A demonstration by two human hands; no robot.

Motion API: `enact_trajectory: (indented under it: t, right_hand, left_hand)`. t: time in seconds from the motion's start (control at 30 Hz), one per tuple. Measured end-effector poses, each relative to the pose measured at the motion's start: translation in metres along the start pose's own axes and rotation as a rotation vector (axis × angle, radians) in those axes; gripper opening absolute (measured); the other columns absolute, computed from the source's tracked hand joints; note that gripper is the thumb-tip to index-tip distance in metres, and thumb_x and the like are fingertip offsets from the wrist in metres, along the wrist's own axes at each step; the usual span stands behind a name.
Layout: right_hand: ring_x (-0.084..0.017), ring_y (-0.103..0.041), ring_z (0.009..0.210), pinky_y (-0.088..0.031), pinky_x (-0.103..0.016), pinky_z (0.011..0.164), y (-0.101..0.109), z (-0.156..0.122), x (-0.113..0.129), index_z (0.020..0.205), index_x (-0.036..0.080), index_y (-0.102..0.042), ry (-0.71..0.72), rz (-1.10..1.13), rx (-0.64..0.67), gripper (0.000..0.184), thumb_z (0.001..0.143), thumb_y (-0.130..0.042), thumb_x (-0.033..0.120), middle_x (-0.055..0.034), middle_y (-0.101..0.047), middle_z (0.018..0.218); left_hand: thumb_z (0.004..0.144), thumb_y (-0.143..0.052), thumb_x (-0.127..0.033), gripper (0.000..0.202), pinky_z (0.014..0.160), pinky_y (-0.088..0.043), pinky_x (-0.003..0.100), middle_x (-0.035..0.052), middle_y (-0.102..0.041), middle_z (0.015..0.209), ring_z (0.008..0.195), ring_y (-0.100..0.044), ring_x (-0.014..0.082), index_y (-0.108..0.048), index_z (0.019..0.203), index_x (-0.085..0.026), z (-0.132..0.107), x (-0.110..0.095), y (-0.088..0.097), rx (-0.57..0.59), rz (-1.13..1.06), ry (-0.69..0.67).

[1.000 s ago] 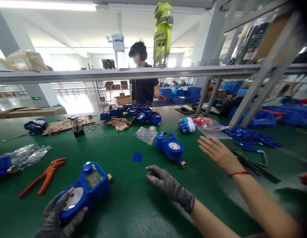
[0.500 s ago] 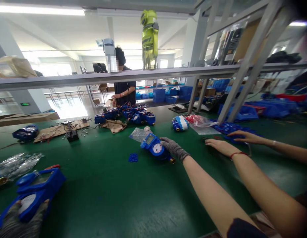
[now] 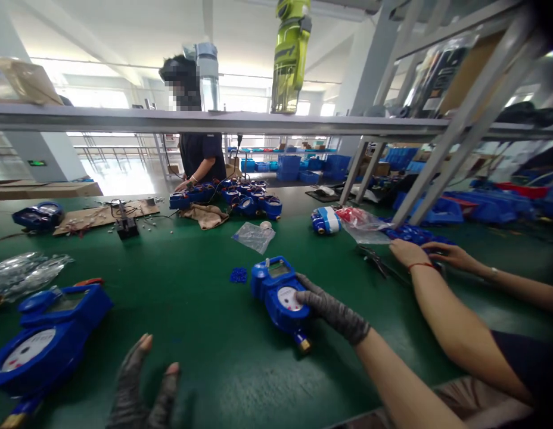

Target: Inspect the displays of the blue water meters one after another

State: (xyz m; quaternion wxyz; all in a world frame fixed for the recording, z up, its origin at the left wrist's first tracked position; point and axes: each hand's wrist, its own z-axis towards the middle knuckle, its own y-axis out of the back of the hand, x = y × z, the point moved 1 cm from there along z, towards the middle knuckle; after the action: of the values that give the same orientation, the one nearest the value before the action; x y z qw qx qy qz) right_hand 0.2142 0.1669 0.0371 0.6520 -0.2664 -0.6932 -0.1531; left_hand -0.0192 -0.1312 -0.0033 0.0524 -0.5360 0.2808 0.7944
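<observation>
Apparently, blurred print (image 3: 288, 292) marks the held meter (image 3: 276, 302).

A green table (image 3: 205, 339) fills the lower frame; a pale shelf (image 3: 124, 123) on grey posts (image 3: 431, 174) crosses above it. Pillars (image 3: 24, 146) rise at left and upper right under a white ceiling (image 3: 124, 30). Windows (image 3: 95, 102) glow at upper left, the floor (image 3: 122, 179) below shining. Racks (image 3: 113, 154) there seem pale, though glare blurs them.
</observation>
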Motion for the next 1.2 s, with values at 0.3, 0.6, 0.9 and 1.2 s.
enact_trajectory:
  t: [0.3,0.6,0.9,1.2]
  right_hand:
    - [-0.02,-0.061,0.094,-0.05,-0.034,0.081,-0.055,0.037,-0.042,0.121,0.017,-0.055,0.093,-0.377,0.039,0.043,0.084,-0.06,0.037,-0.0085,-0.064,0.107]
    - [-0.017,-0.06,0.085,-0.045,-0.027,0.081,-0.046,0.144,-0.077,0.096,0.018,-0.066,0.288,-1.008,-0.352,0.019,0.082,-0.054,0.02,-0.006,-0.067,0.094]
    - [-0.018,-0.059,0.087,-0.043,-0.027,0.081,-0.052,0.15,-0.066,0.094,0.017,-0.067,0.25,-1.132,-0.36,0.019,0.087,-0.05,0.024,-0.0081,-0.067,0.095]
    - [-0.017,-0.057,0.081,-0.041,-0.025,0.072,-0.038,0.085,-0.068,0.089,0.019,-0.068,0.23,-1.347,-0.333,0.02,0.088,-0.05,0.029,-0.0072,-0.063,0.091]
  left_hand:
    - [0.074,-0.066,-0.055,0.095,0.096,-0.049,0.042,0.0056,-0.034,0.152,0.123,-0.05,0.0353,-0.007,0.148,-0.039,-0.028,-0.035,-0.081,0.203,-0.672,0.231]
    - [0.076,-0.067,-0.052,0.084,0.087,-0.055,0.043,0.0065,-0.057,0.131,0.112,-0.059,0.0339,-0.025,0.147,-0.035,-0.031,-0.039,-0.079,0.076,-0.773,0.259]
    - [0.081,-0.062,-0.05,0.085,0.087,-0.056,0.045,0.0076,-0.061,0.123,0.119,-0.054,0.0351,-0.015,0.149,-0.034,-0.031,-0.041,-0.072,0.172,-0.698,0.258]
    - [0.075,-0.068,-0.052,0.087,0.092,-0.052,0.04,0.0086,-0.059,0.128,0.12,-0.053,0.033,-0.023,0.146,-0.031,-0.029,-0.045,-0.077,0.109,-0.738,0.266]
